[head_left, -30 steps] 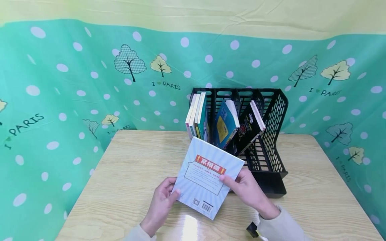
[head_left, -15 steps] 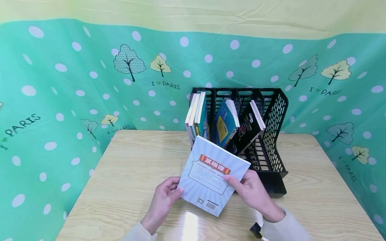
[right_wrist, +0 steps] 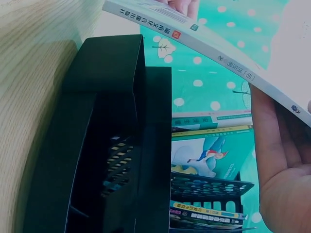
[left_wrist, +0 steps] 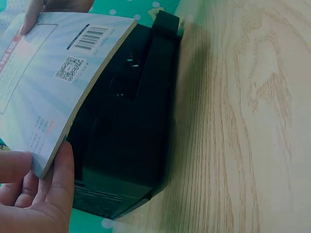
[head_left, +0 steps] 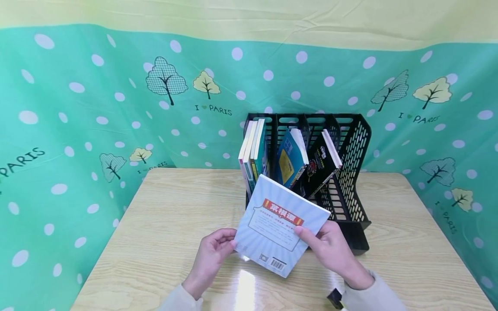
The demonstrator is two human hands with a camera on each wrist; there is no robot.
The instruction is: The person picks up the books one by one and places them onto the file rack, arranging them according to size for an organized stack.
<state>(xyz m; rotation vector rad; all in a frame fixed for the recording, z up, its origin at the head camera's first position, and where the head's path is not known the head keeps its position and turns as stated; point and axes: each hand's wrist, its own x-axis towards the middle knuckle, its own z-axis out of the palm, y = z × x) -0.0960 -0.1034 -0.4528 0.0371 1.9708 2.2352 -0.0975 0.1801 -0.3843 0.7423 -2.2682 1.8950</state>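
Observation:
A thin light-blue paperback book (head_left: 281, 229) with a red title banner, a QR code and a barcode is held up tilted over the table. My right hand (head_left: 332, 248) grips its right edge, thumb on the cover and fingers behind. At the lower left corner my left hand (head_left: 212, 255) pinches the book between thumb and fingers, shown closely in the left wrist view. The book's printed spine (right_wrist: 218, 58) faces the right wrist camera. Behind the book stands a black file rack (head_left: 355, 172); the book hides part of its front.
Several upright books (head_left: 253, 147) fill the rack's left compartment. A blue book (head_left: 289, 160) and a black book (head_left: 320, 164) lean in the middle ones. A small black object (head_left: 335, 298) is beside the right sleeve on the wooden table (head_left: 175, 203). A green patterned cloth (head_left: 128, 86) hangs behind.
Both hands have shifted the book to the right across the front of the rack, the right hand farther than the left. The books in the rack have stayed put.

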